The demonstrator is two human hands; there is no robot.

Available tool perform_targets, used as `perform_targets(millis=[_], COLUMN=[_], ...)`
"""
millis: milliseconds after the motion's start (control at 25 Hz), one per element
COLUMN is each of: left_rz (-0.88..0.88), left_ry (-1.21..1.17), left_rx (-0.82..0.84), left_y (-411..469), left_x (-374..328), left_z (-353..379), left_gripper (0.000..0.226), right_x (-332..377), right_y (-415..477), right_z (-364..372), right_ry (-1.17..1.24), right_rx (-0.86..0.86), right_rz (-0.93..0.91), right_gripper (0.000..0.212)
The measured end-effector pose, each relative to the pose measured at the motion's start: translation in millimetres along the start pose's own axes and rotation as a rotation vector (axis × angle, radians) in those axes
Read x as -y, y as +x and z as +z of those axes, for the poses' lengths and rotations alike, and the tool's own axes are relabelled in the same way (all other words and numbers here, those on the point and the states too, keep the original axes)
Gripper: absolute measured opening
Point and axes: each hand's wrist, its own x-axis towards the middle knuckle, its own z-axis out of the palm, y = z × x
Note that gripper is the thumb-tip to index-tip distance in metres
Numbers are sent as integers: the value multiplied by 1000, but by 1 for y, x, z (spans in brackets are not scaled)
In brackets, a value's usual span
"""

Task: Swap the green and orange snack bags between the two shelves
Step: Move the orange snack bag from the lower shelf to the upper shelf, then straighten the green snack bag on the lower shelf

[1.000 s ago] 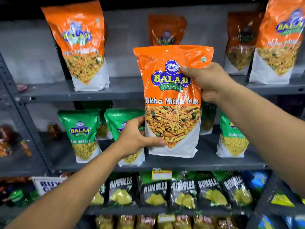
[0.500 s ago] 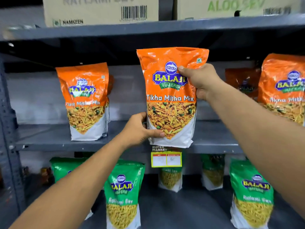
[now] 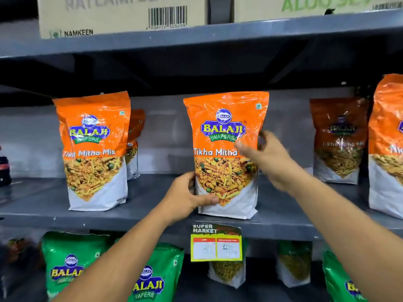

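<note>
An orange Tikha Mitha Mix bag (image 3: 224, 127) stands upright on the upper grey shelf (image 3: 152, 192), near its front edge. My left hand (image 3: 185, 197) grips the bag's lower left corner, thumb across the front. My right hand (image 3: 268, 162) is blurred at the bag's right edge with its fingers spread, not clamped on it. More orange bags stand on the same shelf at the left (image 3: 93, 149) and right (image 3: 338, 140). Green Ratlami Sev bags (image 3: 65, 264) (image 3: 154, 277) stand on the shelf below.
A yellow price tag (image 3: 216, 243) hangs from the upper shelf's front lip. Cardboard boxes (image 3: 122, 14) sit on the top shelf. A dark bottle (image 3: 4, 168) stands at the far left. Bare shelf lies between the left orange bag and the held one.
The orange bag went up from the lower shelf level and now rests on the upper shelf. My right hand has loosened and slid down its right edge; my left hand still holds on.
</note>
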Motion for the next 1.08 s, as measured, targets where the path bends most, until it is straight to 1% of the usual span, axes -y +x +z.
perform_targets(millis=[80, 120, 160, 280, 360, 440, 480, 520, 560, 600, 640, 680, 720, 760, 800, 840, 880, 920, 960, 1040, 1080], left_rz=[20, 24, 28, 36, 25, 35, 55, 88, 137, 207, 261, 277, 261, 211, 120, -18, -165, -312, -435, -631, -687], left_ry=[-1, 0, 3, 37, 64, 76, 82, 80, 65, 47, 49, 79, 135, 196, 241, 283, 315, 332, 303, 178, 110], left_rx=[-20, -18, -11, -17, -17, -26, -78, -164, -264, -355, -419, -458, -482, -499, -509, -517, -499, -466, -418, -336, -314], left_y=[3, 5, 7, 9, 8, 3, -3, -13, -28, -47, -71, -96, -123, -149, -171, -194, -212, -226, -234, -238, -234], left_x=[5, 6, 5, 7, 7, 4, 2, 0, -2, 1, 9, 21, 39, 63, 90, 119, 145, 167, 185, 207, 212], left_z=[5, 7, 9, 13, 12, 12, 12, 12, 9, 6, 2, -4, -11, -21, -31, -41, -51, -58, -62, -65, -65], left_gripper=[48, 47, 46, 46, 52, 66, 75, 79, 74, 60, 46, 34, 27, 25, 27, 33, 43, 54, 63, 76, 79], right_x=[-35, -52, -64, -79, -82, -84, -81, -77, -74, -74, -78, -84, -99, -119, -140, -161, -180, -195, -211, -235, -246], right_y=[-31, -38, -40, -26, -20, -21, -27, -36, -50, -68, -90, -113, -134, -155, -171, -184, -191, -194, -191, -174, -166], right_z=[-1, -1, -2, -8, -13, -12, -8, -2, 5, 13, 24, 36, 47, 57, 67, 81, 97, 114, 131, 163, 177], right_ry=[-228, -343, -394, -340, -291, -297, -349, -418, -480, -518, -538, -539, -532, -537, -561, -592, -618, -637, -605, -429, -368], right_rx=[112, 133, 130, 169, 209, 185, 124, 10, -130, -257, -339, -358, -297, -162, -1, 153, 266, 339, 392, 479, 515], right_rz=[-6, -18, -34, -45, -16, -9, 2, -4, -67, -226, -434, -625, -758, -844, -869, -822, -710, -529, -295, 193, 354], right_gripper=[86, 90, 93, 94, 94, 105, 114, 116, 110, 95, 74, 53, 36, 23, 16, 14, 17, 26, 41, 79, 92])
